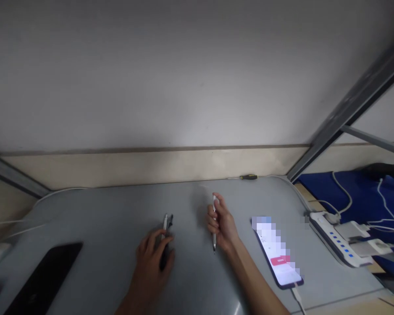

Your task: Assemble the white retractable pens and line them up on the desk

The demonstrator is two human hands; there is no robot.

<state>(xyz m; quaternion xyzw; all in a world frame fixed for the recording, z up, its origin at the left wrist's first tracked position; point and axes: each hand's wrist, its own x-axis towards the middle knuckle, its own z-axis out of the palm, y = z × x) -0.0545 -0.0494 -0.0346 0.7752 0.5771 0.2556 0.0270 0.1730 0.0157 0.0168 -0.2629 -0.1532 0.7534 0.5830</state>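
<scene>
In my right hand [221,223] a white and grey pen [214,239] is held nearly vertical in the picture, its metal tip downward. The fingers wrap round its barrel and the thumb is at its top end. My left hand [154,256] lies low over the desk, its fingers and thumb curled about a silver pen [165,221] and a dark pen [170,220] side by side. Only the upper ends of these two show plainly; the rest is partly hidden under the fingers.
The grey desk [118,210] meets a wall behind. A screwdriver [248,177] lies along the back edge. To the right are a lit phone [279,258] on a cable and a power strip [339,240] with plugs. A black flat object [46,280] lies left.
</scene>
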